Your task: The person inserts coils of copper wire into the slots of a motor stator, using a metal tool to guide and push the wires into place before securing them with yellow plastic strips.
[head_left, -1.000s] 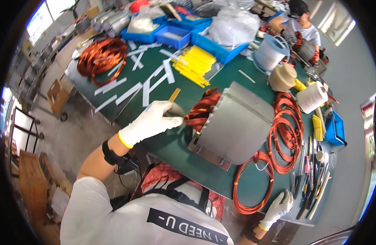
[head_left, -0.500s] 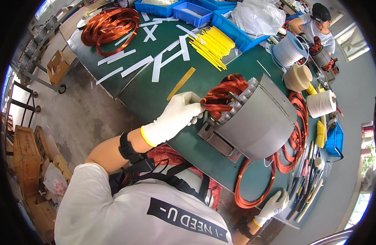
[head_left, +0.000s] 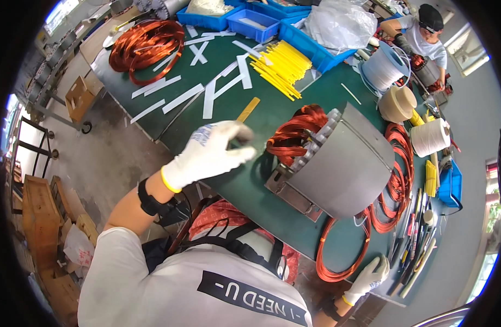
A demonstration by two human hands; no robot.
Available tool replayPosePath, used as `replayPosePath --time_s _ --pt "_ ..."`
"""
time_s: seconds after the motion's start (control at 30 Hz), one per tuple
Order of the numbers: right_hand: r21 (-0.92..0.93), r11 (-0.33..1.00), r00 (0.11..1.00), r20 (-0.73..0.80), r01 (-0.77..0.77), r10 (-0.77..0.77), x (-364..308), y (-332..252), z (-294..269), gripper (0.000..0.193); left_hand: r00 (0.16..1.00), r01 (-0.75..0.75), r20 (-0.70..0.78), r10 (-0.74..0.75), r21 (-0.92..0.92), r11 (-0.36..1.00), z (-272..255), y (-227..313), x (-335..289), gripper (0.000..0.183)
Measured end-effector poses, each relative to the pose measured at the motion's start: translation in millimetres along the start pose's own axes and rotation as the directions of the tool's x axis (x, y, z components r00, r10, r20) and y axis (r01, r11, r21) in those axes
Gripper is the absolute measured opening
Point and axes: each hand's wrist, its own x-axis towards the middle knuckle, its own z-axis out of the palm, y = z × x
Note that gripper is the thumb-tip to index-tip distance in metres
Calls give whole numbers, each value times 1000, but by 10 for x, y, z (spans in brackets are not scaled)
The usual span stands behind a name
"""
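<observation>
My left hand [head_left: 209, 150], in a white glove, hovers over the table with thumb and fingers apart and nothing between them. It is beside a flat yellow-brown strip [head_left: 249, 110], which it partly covers. To its right stands a grey cylindrical motor stator [head_left: 343, 163], with a bundle of copper-coloured winding wire [head_left: 297, 133] bulging from its open end. At the table's near edge rests my right hand [head_left: 370, 278], gloved too, fingers loosely stretched and holding nothing visible. Close to it lies a loose ring of copper wire [head_left: 319, 256].
White paper strips [head_left: 183, 98], yellow sticks [head_left: 283, 68] and a large copper coil [head_left: 147, 49] lie farther off. Blue bins [head_left: 321, 54] line the back. Thread spools [head_left: 429, 137] and hand tools [head_left: 416, 240] are at the right. A co-worker [head_left: 425, 43] works at the far right.
My left hand has let go of the copper winding wire and moved left, its fingers now spread. My right hand stays at the table edge.
</observation>
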Motion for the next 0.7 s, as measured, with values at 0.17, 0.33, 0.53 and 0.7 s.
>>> replayPosePath --time_s 0.17,0.33,0.53,0.7 --pt "-7 999 999 -11 35 -35 -11 12 1 25 994 -90 -67 91 20 996 321 -31 -7 25" --pt "-8 1000 1000 -6 10 -10 -2 8 2 24 978 -198 -78 194 -47 979 331 -44 105 13" --pt "-11 1000 999 -27 20 -20 -16 30 22 24 758 620 581 -296 -783 52 257 40 47 16" --pt "-8 1000 999 -27 19 -19 -8 21 20 24 874 387 446 -191 -404 829 33 -9 -21 27"
